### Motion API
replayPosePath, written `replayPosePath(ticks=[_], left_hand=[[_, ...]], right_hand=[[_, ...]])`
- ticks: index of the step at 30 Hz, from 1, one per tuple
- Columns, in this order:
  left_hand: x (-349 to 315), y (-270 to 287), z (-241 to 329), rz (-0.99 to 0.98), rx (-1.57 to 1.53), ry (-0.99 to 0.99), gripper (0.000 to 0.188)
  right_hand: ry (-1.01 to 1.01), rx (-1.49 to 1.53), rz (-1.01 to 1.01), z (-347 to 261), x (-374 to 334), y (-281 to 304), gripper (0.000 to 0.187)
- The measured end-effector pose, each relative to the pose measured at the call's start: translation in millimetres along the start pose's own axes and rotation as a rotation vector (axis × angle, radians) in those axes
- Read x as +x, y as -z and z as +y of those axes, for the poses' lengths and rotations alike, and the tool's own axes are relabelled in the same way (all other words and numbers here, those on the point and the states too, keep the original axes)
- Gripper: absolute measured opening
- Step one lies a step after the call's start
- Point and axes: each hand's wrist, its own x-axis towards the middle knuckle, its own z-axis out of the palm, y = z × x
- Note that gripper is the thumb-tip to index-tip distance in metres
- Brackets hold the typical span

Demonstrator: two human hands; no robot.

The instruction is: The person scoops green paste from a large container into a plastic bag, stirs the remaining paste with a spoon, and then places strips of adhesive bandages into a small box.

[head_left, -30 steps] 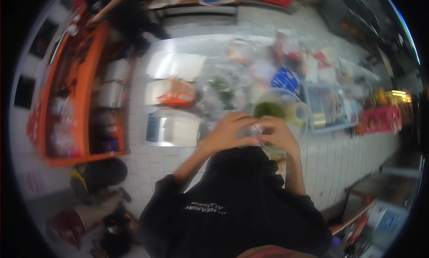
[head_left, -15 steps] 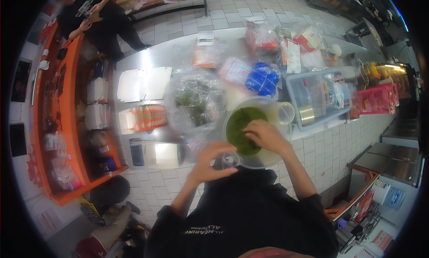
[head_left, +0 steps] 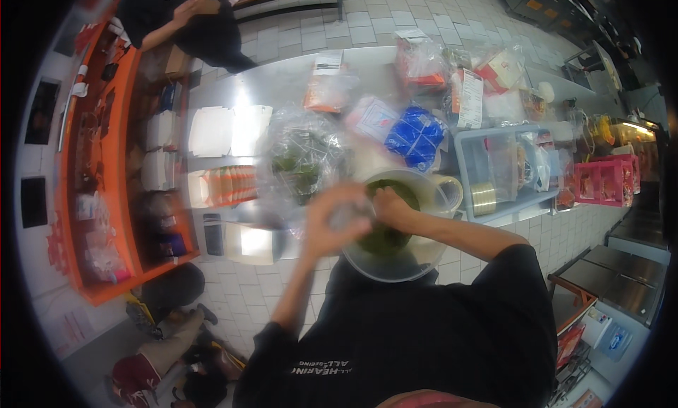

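Note:
A large round see-through tub (head_left: pixel 424 263) stands at the table's near edge, with green contents (head_left: pixel 385 242) that look like loose leaves or a paste. My right hand (head_left: pixel 395 209) is over the tub's far left side, its fingers bent together near the green matter; what they pinch is hidden. At the tub's left rim, my left hand (head_left: pixel 328 224) curls around a small clear plastic cup (head_left: pixel 347 216), blurred by motion. Left of the tub lies a big clear plastic bag (head_left: pixel 300 154) with green leafy stuff inside.
Beyond the tub are a blue wrapped packet (head_left: pixel 417 136) and a tape roll (head_left: pixel 450 193). A pale blue crate (head_left: pixel 462 161) stands to the right. White cartons (head_left: pixel 229 131) and orange-striped packaging (head_left: pixel 226 186) lie left. An orange shelf (head_left: pixel 116 196) and another person (head_left: pixel 183 20) are farther left.
My left hand has risen with the cup and moved over the tub's left rim. My right hand has shifted slightly left, its forearm swinging outward. The tub appears lower in view.

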Motion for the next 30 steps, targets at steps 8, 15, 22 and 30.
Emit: replayPosePath(ticks=[8,15,22,30], left_hand=[[149,65,-88,0.068,0.189,0.432,0.043],[35,20,16,0.033,-0.21,0.187,0.052],[-69,4,36,0.0,-0.217,0.146,0.054],[-100,5,34,0.083,-0.126,0.147,0.052]], right_hand=[[0.012,-0.064,0.039,10,-8,10,0.014],[-0.024,0.364,-0.434,17,-65,50,0.017],[-0.111,0.553,-0.213,10,-91,67,0.018],[-0.249,0.662,0.026,-34,-57,6,0.022]])
